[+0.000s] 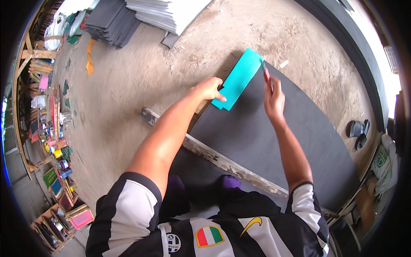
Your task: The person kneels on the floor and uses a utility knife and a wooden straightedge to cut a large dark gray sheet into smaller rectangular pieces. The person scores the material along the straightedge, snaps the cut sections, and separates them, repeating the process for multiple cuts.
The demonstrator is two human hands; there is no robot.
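Observation:
A teal ribbed strip of sheet (240, 77) lies slanted over the far left corner of a large dark grey sheet (274, 128). My left hand (209, 91) is closed on the strip's near left edge, thumb on top and fingers mostly hidden below. In my right hand (274, 96), the fingers are wrapped round a slim red-handled knife (267, 75). Its thin tip points away from me and meets the strip's far right edge; whether it has gone into the material I cannot tell.
A worn wooden beam (231, 162) crosses in front of my legs. Stacked dark sheets (112, 23) and white sheets (160, 15) stand at the back left. Cluttered shelves (55, 145) line the left side. Black sandals (358, 132) lie on the floor (102, 111) at right.

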